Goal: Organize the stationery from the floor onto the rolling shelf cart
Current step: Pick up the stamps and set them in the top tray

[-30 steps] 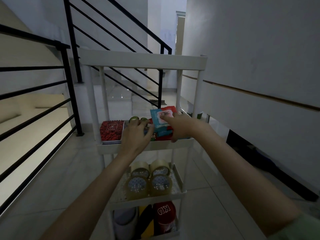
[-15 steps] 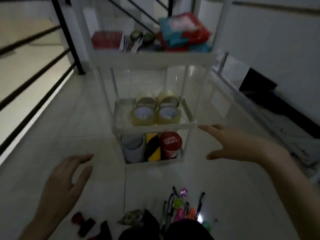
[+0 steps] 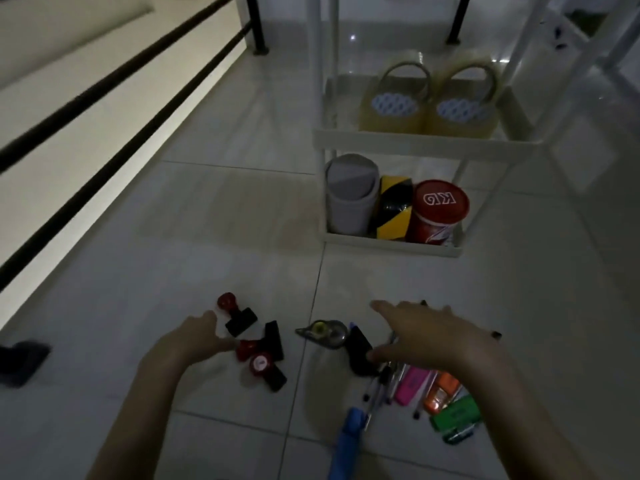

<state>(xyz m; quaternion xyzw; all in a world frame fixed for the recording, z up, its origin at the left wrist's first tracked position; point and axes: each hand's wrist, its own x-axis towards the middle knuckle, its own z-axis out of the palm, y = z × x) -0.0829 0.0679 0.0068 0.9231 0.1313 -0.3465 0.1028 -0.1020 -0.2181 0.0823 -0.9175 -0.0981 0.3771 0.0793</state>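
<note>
Hands spread, gripping nothing: left hand [image 3: 194, 336] by red-knobbed stamps [image 3: 256, 348], right hand [image 3: 433, 336] over pens [image 3: 388, 386] and, seemingly, highlighters [image 3: 412, 384] on glossy tiles; white cart [image 3: 426, 142] stands beyond bare floor.

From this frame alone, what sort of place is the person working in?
Probably an indoor landing or hallway in a home: glossy tiled floor, a black metal railing along one side, and a white rolling shelf cart stocked with tape.
</note>
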